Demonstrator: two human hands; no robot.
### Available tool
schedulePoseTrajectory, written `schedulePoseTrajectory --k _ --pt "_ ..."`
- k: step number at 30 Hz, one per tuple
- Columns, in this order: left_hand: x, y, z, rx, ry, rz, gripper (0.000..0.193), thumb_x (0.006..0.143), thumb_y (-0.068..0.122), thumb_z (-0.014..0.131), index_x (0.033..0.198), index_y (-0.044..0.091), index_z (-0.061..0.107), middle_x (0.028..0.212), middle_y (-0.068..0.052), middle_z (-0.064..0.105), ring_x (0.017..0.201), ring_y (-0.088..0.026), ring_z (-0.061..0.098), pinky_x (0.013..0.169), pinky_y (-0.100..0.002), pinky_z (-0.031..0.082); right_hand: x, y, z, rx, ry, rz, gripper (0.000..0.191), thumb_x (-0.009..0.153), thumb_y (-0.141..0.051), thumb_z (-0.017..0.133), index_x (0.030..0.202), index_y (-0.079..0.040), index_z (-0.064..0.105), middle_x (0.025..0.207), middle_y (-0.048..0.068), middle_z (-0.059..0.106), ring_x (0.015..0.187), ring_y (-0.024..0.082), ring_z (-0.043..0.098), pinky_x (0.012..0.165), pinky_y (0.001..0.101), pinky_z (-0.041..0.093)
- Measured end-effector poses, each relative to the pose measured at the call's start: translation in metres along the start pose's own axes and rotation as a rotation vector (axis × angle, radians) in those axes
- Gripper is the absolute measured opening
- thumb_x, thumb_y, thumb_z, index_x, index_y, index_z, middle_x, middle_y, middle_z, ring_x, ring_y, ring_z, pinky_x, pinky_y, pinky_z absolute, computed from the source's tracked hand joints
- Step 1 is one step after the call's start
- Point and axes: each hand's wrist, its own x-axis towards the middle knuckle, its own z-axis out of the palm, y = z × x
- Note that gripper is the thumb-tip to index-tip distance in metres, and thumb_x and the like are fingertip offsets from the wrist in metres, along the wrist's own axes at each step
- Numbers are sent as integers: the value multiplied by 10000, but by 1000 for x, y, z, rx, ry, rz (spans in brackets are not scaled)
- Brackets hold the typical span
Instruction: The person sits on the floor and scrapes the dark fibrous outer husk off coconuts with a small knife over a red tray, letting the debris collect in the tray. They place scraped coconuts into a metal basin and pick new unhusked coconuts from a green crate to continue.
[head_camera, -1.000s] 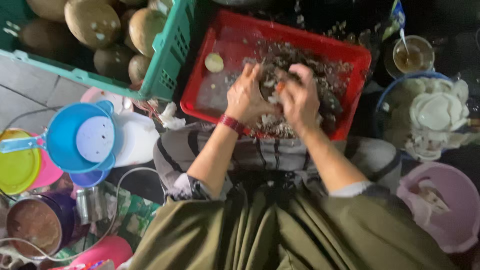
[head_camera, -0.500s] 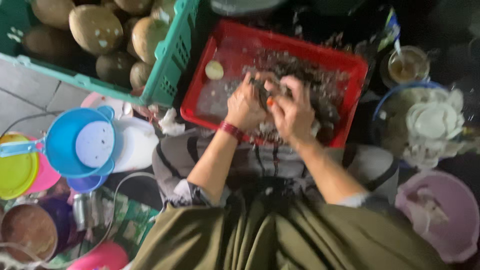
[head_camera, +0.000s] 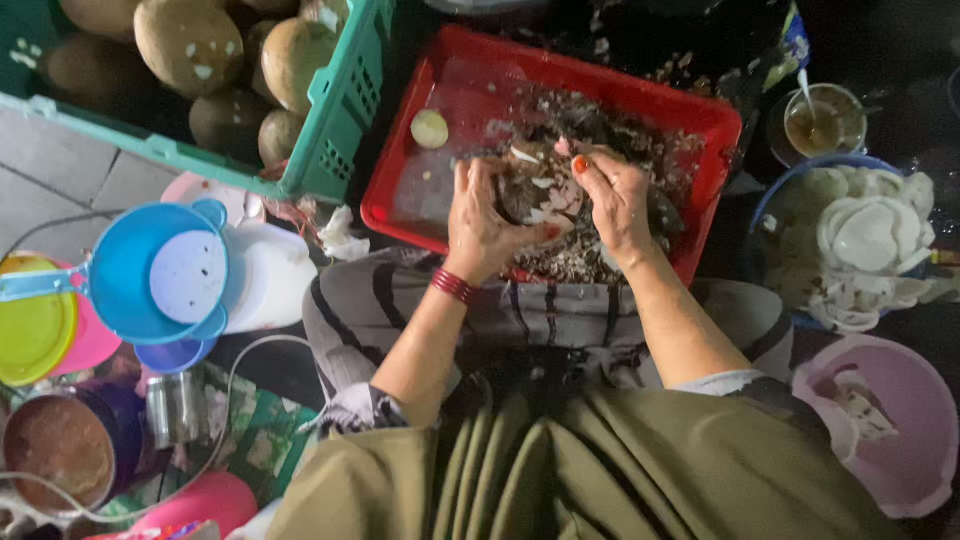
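Coconut piece (head_camera: 535, 195), brown shell with white flesh, sits cupped in the left hand (head_camera: 482, 225), fingers curled closed beneath it. The right hand (head_camera: 615, 200) pinches its far edge, likely steadying it. Both work above the red tray (head_camera: 440, 95), apparently so husk scraps (head_camera: 580, 262) fall inside. Peeled white pieces (head_camera: 865, 240) fill the blue bowl (head_camera: 775, 195) alongside.
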Motion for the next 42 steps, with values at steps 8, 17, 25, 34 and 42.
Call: schedulePoseTrajectory --k 8,17,25,34,42 --pt "-6 5 -1 55 52 271 1120 556 256 976 1537 134 451 1527 -152 445 1399 -366 487 1143 -463 484 3 -5 -4 41 105 -67 330 1081 -246 619 1290 -16 729 1204 78 702 1040 146 660 926 279 559" --pt "18 15 -18 144 -22 321 1263 353 247 994 1475 149 421 1441 -175 391 1315 -399 489 1050 -466 507 11 9 -2 87 -82 3 317 1026 -196 638 1225 44 699 1270 67 641 1077 170 663 915 273 572" --pt "22 5 -19 -15 -97 246 947 533 270 960 1379 149 552 1319 -102 557 1264 -302 612 1051 -423 554 13 14 -3 47 -10 11 350 1023 -255 633 1203 34 712 1143 106 710 1024 170 708 894 265 588" --pt "18 24 -9 77 -19 259 1005 459 349 987 1370 227 581 1330 -115 558 1214 -327 589 983 -436 532 1 17 -20 -235 -13 104 315 996 -218 636 1198 -11 761 958 100 782 830 161 676 728 299 497" --pt "21 19 -5 40 -31 235 911 503 336 958 1326 220 584 1280 -77 603 1209 -318 610 993 -450 535 -19 -14 25 -686 217 -625 252 1003 -239 674 1201 -117 771 1318 138 661 1118 313 649 900 337 597"
